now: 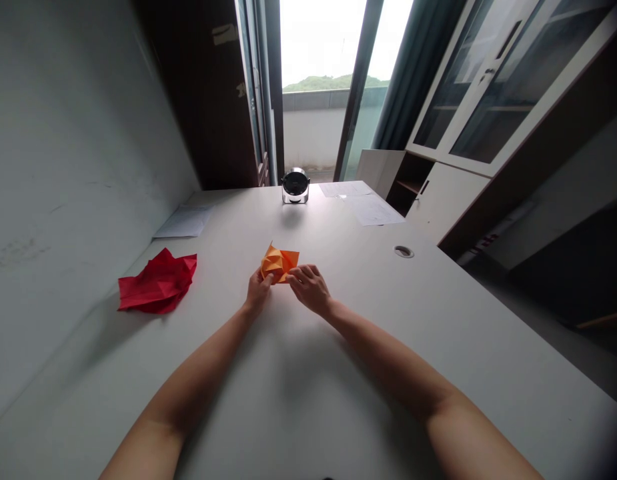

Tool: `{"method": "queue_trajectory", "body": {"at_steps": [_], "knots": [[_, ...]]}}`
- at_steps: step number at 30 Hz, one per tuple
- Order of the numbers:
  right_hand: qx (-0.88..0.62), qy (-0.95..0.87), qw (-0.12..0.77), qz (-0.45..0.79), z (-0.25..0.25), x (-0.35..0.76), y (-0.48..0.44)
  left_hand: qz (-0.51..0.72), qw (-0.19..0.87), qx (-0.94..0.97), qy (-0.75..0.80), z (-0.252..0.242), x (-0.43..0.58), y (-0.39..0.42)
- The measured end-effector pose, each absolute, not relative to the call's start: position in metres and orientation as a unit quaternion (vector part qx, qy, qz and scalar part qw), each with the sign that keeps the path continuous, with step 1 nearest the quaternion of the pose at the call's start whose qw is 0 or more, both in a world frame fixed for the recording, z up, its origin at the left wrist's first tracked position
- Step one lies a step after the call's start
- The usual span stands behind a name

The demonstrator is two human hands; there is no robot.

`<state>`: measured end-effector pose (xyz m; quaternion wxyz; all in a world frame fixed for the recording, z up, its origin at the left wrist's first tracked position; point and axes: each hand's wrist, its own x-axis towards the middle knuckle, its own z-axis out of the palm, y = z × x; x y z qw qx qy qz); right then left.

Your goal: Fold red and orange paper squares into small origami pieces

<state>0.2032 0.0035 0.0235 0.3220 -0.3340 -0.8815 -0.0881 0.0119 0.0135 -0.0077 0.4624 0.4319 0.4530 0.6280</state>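
Observation:
A folded piece of orange origami paper [274, 260] is held between both hands over the middle of the white table. It has a raised, pleated part on the left and a flatter flap on the right. My left hand [259, 288] grips its lower left edge, the thumb on top. With its fingertips pinched, my right hand [311, 287] holds the lower right corner of the paper. The fingers beneath the paper are hidden. Off to the left lies a creased sheet of red paper [159, 283], which neither hand touches.
A round black device on a silver stand [295, 185] is at the far edge of the table [228, 413]. White papers lie at the back left [184, 221] and back right [375, 209]. A cable hole [403, 251] is on the right. A wall borders the left side.

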Motion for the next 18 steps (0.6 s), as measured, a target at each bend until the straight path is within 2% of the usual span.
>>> {"method": "queue_trajectory", "body": {"at_steps": [8, 18], "knots": [[-0.241, -0.899, 0.351, -0.1, 0.028, 0.196, -0.005, 0.633, 0.491, 0.395, 0.45, -0.008, 0.01, 0.016], [-0.197, -0.93, 0.308, -0.034, 0.027, 0.192, -0.004, 0.65, 0.512, 0.367, 0.425, -0.006, 0.008, 0.014]]}}
